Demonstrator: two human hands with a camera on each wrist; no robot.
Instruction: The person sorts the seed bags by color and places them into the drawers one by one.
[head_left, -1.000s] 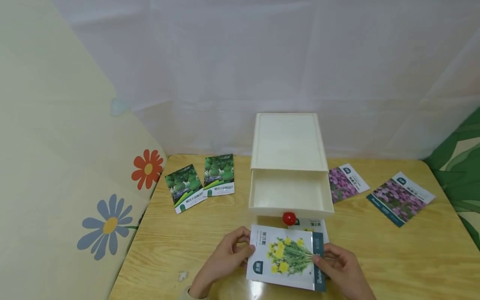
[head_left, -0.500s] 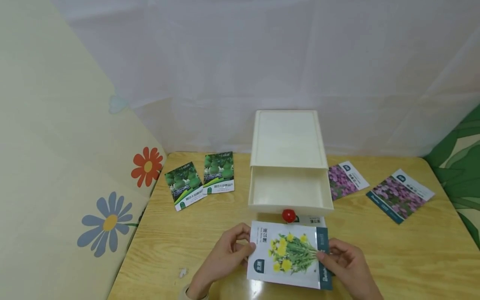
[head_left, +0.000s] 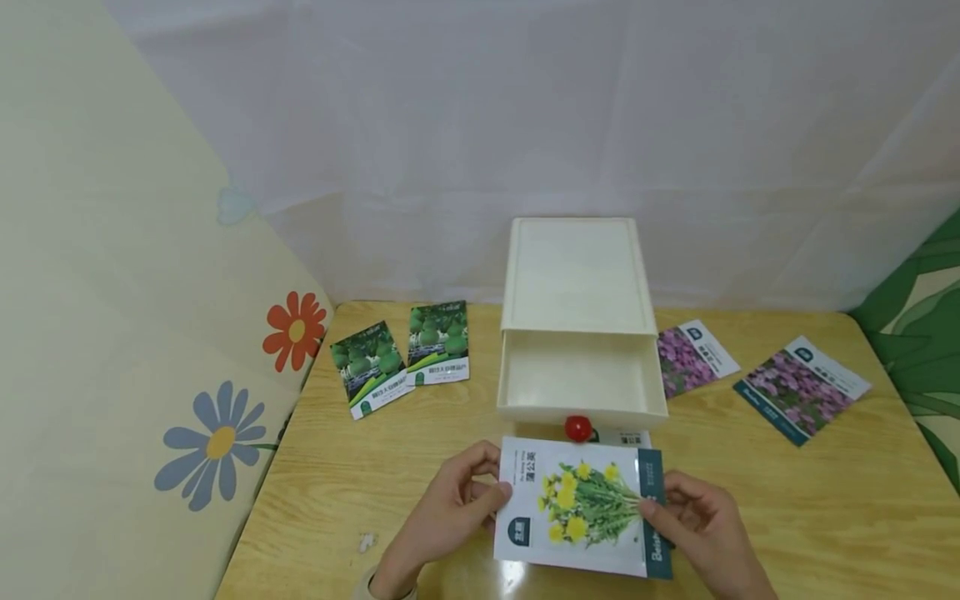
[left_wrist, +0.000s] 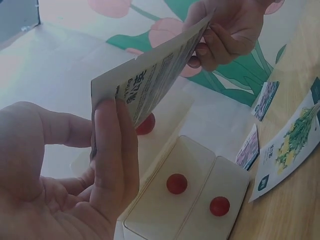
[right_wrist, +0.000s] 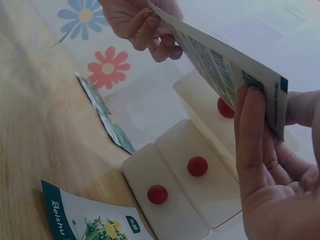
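Both hands hold a white seed packet (head_left: 577, 504) with yellow dandelion flowers and a teal band, raised in front of the drawer box. My left hand (head_left: 455, 517) pinches its left edge, thumb on the front and fingers behind. At the teal end, my right hand (head_left: 701, 527) pinches the opposite edge the same way. Printed text and a barcode show on the packet's back (right_wrist: 215, 62) in the right wrist view. A second dandelion packet (left_wrist: 290, 142) lies on the table below; in the head view the held one mostly covers it.
A cream drawer box (head_left: 577, 275) with red knobs (head_left: 578, 429) stands at the back, its top drawer pulled out with nothing visible inside. Two green gourd packets (head_left: 438, 343) lie left of it. Purple-flower packets (head_left: 802, 390) lie to the right, one partly behind the box.
The held packet has shifted slightly to the right and its front faces the head camera a little more. My right hand has moved right with it; the left hand has barely moved.
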